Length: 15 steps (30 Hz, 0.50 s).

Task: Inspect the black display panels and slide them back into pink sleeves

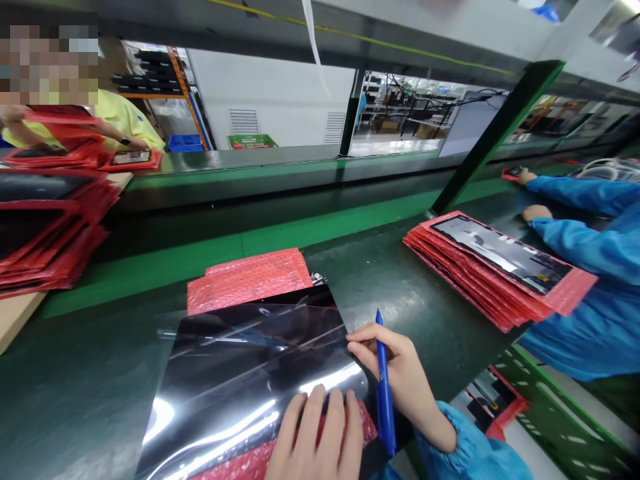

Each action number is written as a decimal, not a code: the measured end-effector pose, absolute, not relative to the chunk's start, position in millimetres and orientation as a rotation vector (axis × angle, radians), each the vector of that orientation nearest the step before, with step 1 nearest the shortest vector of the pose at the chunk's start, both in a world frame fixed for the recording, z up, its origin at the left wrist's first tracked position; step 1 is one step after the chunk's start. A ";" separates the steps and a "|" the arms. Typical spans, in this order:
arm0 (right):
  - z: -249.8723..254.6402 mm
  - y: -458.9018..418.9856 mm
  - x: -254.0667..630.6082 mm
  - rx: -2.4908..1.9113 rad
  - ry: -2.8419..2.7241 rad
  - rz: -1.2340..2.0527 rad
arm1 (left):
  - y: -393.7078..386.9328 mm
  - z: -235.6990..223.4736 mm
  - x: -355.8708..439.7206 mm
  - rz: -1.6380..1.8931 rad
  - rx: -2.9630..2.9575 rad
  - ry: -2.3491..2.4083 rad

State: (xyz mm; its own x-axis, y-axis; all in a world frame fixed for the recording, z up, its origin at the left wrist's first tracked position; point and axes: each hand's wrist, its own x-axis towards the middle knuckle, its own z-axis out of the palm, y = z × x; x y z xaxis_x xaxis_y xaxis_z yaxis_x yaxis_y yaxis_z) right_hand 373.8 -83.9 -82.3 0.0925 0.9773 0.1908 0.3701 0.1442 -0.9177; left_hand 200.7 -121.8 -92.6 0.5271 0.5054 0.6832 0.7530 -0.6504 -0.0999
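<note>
A glossy black display panel [240, 373] with a loose, wrinkled clear film over it lies on the bench in front of me. Red bubble wrap [240, 461] shows beneath its near edge. My left hand [317, 437] rests on the near right part of the panel, fingers stretched and slightly apart. At the panel's right edge is my right hand [395, 370], thumb and index finger brought together at the film's edge; whether they grip the film I cannot tell. A blue pen [384, 393] is held in that same hand, tip pointing away from me.
Red bubble-wrap pouches [250, 277] lie behind the panel. Stacks of red-wrapped panels stand right [480, 273] and left [45, 233]. A co-worker's blue sleeve [590, 233] is at right, another person in yellow [120, 120] across the bench. A green crate [565, 407] stands below right.
</note>
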 end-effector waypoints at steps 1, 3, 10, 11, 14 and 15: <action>-83.0 -84.0 374.0 -1.391 -1.454 0.788 | -121.2 -94.0 205.0 -0.890 -2.382 -1.036; -83.8 -84.2 374.5 -1.388 -1.465 0.777 | -120.0 -96.5 212.0 -0.901 -2.370 -1.035; -86.7 -86.4 375.8 -1.373 -1.507 0.711 | -117.1 -102.0 219.9 -0.912 -2.357 -1.045; -87.8 -86.5 376.1 -1.371 -1.510 0.706 | -116.8 -102.5 219.7 -0.913 -2.359 -1.041; -91.3 -85.2 378.5 -1.362 -1.507 0.628 | -116.6 -104.2 219.2 -0.935 -2.342 -1.033; -92.0 -84.5 379.7 -1.366 -1.502 0.588 | -116.8 -105.0 219.3 -0.945 -2.327 -1.034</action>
